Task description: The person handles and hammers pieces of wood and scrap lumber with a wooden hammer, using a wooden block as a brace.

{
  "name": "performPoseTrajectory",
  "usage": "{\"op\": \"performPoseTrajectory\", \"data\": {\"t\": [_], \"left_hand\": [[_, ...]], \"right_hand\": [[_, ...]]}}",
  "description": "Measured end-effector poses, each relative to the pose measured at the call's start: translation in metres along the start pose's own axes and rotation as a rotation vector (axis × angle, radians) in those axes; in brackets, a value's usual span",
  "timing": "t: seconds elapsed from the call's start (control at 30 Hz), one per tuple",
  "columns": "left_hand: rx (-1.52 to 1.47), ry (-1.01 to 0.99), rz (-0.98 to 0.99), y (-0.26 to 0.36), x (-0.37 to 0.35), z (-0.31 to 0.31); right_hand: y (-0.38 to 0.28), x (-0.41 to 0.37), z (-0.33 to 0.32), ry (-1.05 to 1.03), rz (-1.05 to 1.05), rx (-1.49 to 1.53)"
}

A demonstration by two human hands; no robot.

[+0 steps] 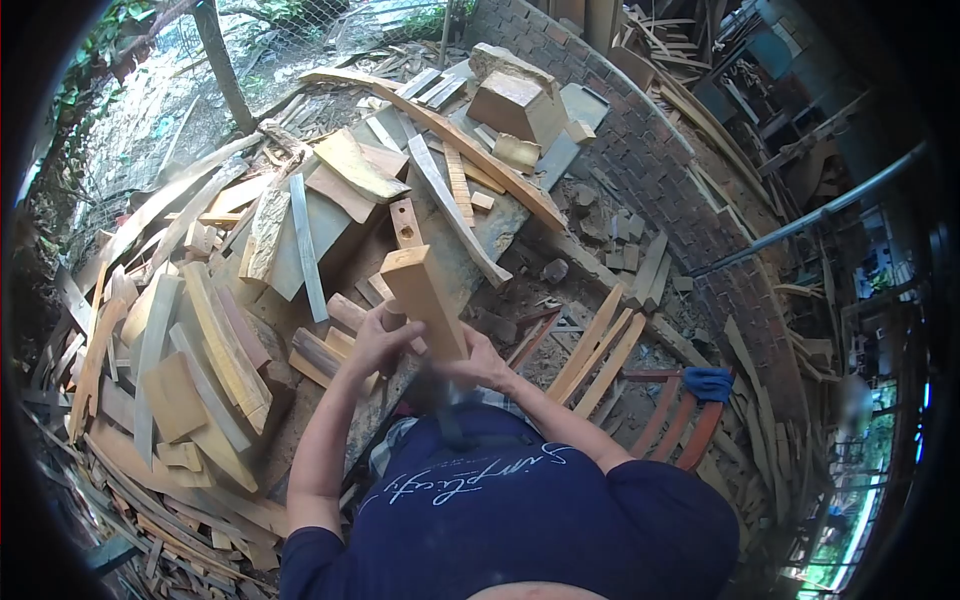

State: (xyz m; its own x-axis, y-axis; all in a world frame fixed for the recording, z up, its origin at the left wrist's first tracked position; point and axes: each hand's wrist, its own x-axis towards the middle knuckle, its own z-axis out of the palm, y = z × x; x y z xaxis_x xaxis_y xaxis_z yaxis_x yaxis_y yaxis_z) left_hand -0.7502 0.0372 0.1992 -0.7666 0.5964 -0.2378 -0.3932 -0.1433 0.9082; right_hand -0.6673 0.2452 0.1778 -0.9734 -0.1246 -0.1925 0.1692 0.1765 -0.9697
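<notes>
A squared wooden block [428, 305] stands tilted up in front of my chest, its end face toward the top. My right hand [482, 362] is closed around the block's lower right side. My left hand [385, 338] has curled fingers against its left side, lower down. Just beyond the block's upper end lies a small wood piece with round holes [405, 222]. Short wood offcuts [345, 312] lie close to my left hand. The lower end of the block is blurred, with part of it hidden by my hands.
Curved planks [228, 350] and scraps are heaped on the left. A long wooden strip [470, 150] crosses the pile ahead, near a large block [518, 108]. A brick wall [655, 150] runs along the right. A reddish wooden frame [700, 432] carries a blue cloth [708, 384].
</notes>
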Motion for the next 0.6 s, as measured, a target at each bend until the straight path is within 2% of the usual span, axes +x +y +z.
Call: {"op": "performPoseTrajectory", "data": {"t": [0.07,0.13,0.2,0.27,0.3,0.33,0.4,0.47,0.57,0.6], "left_hand": [[0.045,0.045,-0.028,-0.001,0.004,-0.006],[0.093,0.135,0.101,-0.015,0.014,-0.018],[0.127,0.190,0.094,-0.016,0.012,-0.027],[0.079,0.216,0.073,-0.019,0.008,-0.037],[0.132,0.270,0.067,-0.016,0.004,-0.038],[0.119,0.293,0.072,-0.019,0.004,-0.040],[0.157,0.351,0.021,-0.025,0.004,-0.047],[0.274,0.416,-0.078,-0.026,0.012,-0.043],[0.520,0.504,-0.052,-0.064,0.053,-0.042],[0.520,0.480,-0.090,-0.072,0.071,-0.039]], "right_hand": [[0.006,0.004,-0.009,0.000,0.006,0.031],[0.010,0.007,-0.019,0.033,0.071,-0.014],[0.023,0.010,-0.035,0.035,0.070,-0.060],[0.026,0.010,-0.051,0.129,0.145,-0.056],[0.017,0.010,-0.057,0.141,0.225,0.039],[0.023,0.014,-0.068,0.118,0.226,0.027],[0.048,0.026,-0.094,0.205,0.264,-0.003],[0.074,0.043,-0.124,0.197,0.279,0.014],[0.098,0.077,-0.170,0.285,0.286,-0.057],[0.105,0.089,-0.185,0.264,0.283,-0.059]]}}
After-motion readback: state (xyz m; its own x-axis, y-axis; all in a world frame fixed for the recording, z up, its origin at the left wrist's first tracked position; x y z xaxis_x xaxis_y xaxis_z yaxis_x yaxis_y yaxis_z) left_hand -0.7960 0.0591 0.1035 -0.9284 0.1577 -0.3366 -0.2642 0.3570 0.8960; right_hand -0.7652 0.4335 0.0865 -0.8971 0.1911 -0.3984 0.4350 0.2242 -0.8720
